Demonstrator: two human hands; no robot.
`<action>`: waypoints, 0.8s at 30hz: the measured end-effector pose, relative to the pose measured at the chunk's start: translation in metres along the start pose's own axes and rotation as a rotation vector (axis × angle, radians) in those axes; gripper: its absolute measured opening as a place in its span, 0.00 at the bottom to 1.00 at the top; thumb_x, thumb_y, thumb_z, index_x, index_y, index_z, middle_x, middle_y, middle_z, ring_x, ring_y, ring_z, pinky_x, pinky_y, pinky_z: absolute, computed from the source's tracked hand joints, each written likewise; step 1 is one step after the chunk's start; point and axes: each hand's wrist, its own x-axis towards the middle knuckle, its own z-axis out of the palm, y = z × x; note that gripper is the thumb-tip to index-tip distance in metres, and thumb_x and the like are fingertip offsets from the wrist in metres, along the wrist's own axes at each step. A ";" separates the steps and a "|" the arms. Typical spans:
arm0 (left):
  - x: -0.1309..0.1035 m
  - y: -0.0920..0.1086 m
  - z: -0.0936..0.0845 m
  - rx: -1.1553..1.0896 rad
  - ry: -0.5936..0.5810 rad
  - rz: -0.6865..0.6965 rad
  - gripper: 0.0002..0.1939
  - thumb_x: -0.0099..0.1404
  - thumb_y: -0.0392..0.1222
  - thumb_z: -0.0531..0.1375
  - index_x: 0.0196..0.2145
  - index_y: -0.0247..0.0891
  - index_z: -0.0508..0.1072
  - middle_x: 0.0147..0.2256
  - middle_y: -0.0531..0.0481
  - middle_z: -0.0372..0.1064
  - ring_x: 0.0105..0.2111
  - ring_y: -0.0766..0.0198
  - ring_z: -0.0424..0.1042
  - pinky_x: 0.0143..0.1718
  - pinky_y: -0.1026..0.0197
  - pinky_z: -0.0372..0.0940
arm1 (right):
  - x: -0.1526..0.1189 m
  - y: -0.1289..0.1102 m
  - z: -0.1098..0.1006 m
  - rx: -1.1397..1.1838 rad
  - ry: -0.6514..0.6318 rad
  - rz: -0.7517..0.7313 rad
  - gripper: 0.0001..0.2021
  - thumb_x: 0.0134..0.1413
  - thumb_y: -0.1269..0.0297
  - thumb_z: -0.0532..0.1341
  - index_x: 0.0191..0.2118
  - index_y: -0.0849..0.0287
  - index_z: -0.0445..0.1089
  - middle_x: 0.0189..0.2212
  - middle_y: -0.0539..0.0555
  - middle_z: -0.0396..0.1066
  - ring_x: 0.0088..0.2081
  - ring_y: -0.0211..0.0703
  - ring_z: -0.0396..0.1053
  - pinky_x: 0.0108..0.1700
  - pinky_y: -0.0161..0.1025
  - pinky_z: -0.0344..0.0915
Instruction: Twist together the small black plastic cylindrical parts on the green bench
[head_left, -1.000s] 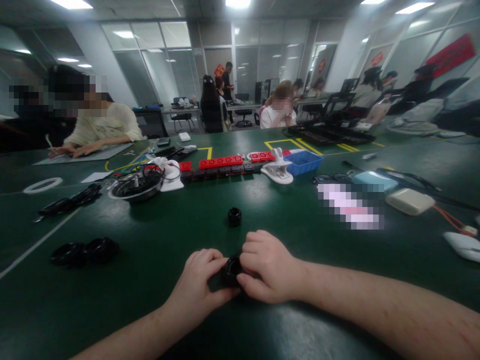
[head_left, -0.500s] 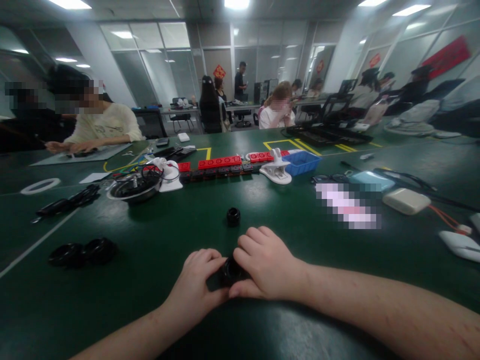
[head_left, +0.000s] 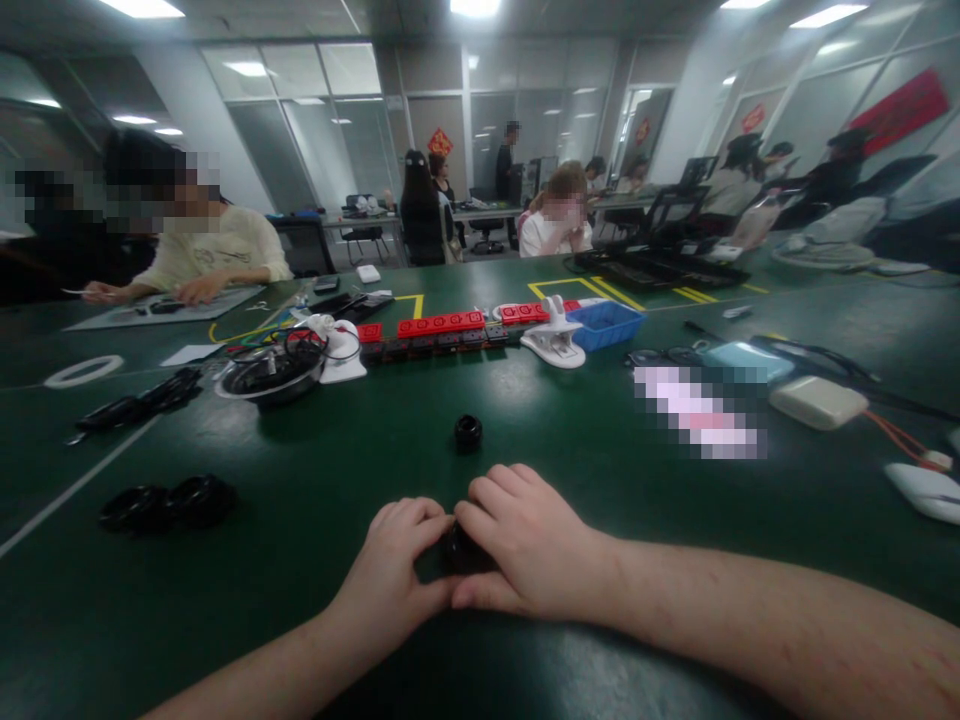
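Note:
Both hands meet low in the middle of the view, around a glossy black round part [head_left: 465, 550], mostly covered by the fingers. My left hand [head_left: 397, 562] grips its left side, thumb below and fingers above. From the right, my right hand [head_left: 517, 545] curls over its top, with the thumb along the near side. Just beyond the hands, a small black ring-shaped piece [head_left: 468, 433] stands on the green table [head_left: 337, 440]. Two larger black rings [head_left: 199, 500] lie side by side to the left.
A metal bowl [head_left: 270, 378] with dark items stands at the back left, beside red blocks [head_left: 441, 324], a white clip stand [head_left: 555, 340] and a blue bin [head_left: 609, 325]. To the right lie a beige case [head_left: 817, 402] and cables. A person [head_left: 217, 245] works across the table.
My right hand has turned slightly and shifted left over the black round part, covering more of it. My left hand has hardly moved.

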 end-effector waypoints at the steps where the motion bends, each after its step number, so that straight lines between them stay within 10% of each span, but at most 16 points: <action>1: 0.000 -0.001 0.000 -0.001 0.001 0.004 0.13 0.49 0.47 0.63 0.31 0.39 0.69 0.34 0.50 0.64 0.35 0.57 0.62 0.38 0.54 0.58 | 0.000 -0.001 0.000 0.011 -0.001 -0.007 0.29 0.54 0.40 0.42 0.35 0.62 0.65 0.30 0.55 0.62 0.32 0.44 0.55 0.33 0.41 0.54; 24: -0.001 0.000 0.002 0.010 0.020 0.028 0.12 0.54 0.51 0.60 0.30 0.39 0.69 0.34 0.50 0.64 0.35 0.58 0.62 0.38 0.55 0.58 | -0.001 -0.006 -0.019 0.183 -0.141 0.034 0.16 0.51 0.66 0.57 0.46 0.65 0.64 0.37 0.58 0.63 0.38 0.44 0.59 0.40 0.41 0.59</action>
